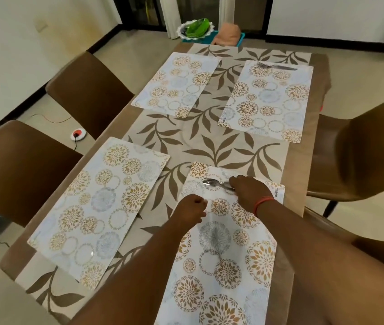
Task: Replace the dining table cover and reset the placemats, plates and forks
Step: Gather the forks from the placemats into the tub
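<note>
Grip: right hand (248, 191), orange thread band at the wrist, fingers curled down onto the handle end of a small bunch of silver metal forks (214, 183); more than one fork by the overlapping tines, exact count not legible. Left hand (192, 207): fingers curled into a loose fist, nothing seen in it, hovering above or resting on the same mat; contact cannot be told.

Location: forks lie at the far end of the near-right floral placemat, white with gold and grey medallions (221, 254), on the beige leaf-print table cover (186, 137).

Orientation: long axis runs roughly left–right across the mat, tines pointing to the person's left, handles under the right hand.

Other stock: far-right floral placemat (268, 99) carries one silver fork (276, 66) along its far edge, tines left. Near-left floral placemat (97, 207) and far-left floral placemat (177, 83) carry none. No plates on the table.

Handling note: judged step is dealing forks out to the mats. Separate one fork from the bunch, lay it along this mat's far edge to match the far-right setting, tines left, and lift the remainder clear without dragging the mat askew.
</note>
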